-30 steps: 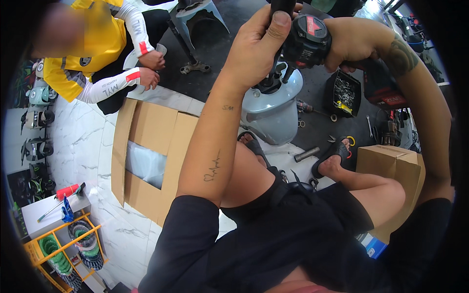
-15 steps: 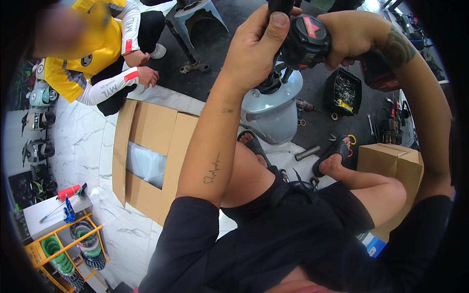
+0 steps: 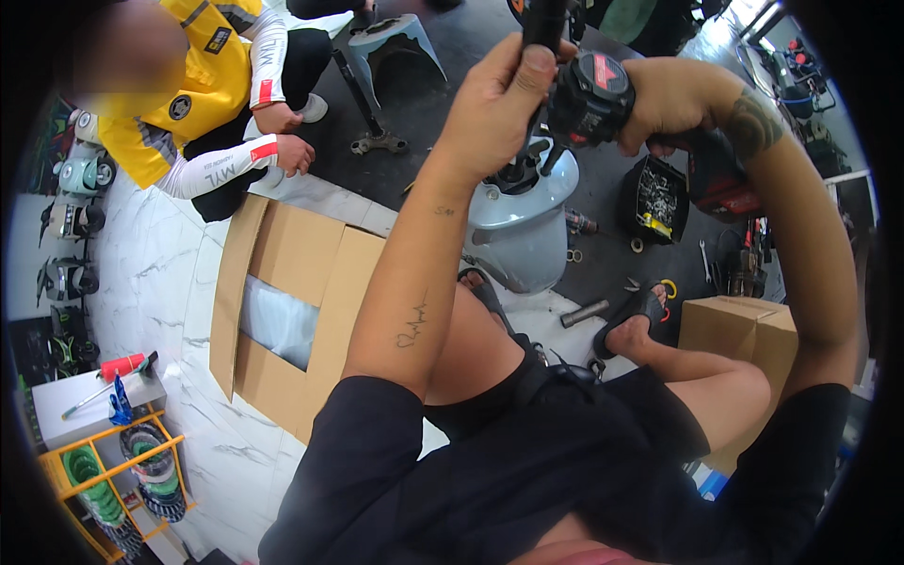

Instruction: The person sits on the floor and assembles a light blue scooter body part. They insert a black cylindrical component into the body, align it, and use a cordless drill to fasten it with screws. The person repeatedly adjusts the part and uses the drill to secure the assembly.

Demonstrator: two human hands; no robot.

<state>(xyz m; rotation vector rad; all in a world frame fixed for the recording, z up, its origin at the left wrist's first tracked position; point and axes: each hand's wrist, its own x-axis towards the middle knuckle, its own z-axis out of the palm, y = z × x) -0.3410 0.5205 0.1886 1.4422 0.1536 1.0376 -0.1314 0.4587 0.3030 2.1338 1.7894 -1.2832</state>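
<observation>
My left hand [image 3: 494, 111] is wrapped round an upright black tube [image 3: 544, 26], thumb lying along it. My right hand [image 3: 673, 102] holds a black and red cordless power tool [image 3: 591, 99], probably an impact wrench, by its grip. The tool's head is close beside the tube and my left fingers. What its tip meets is hidden. Below both hands stands a glossy grey-blue scooter body panel [image 3: 520, 247], with black parts rising from its top.
A flattened cardboard box [image 3: 282, 363] lies at left; another box [image 3: 739, 330] stands by my right leg. A black bin [image 3: 633, 218] holds metal fasteners. A metal tube [image 3: 586, 314] and wrench [image 3: 704, 262] lie on the floor. Another person [image 3: 212, 89] crouches at far left.
The whole view has shifted a little, and both hands with the tube and power tool now appear slightly lower. Both grips look the same.
</observation>
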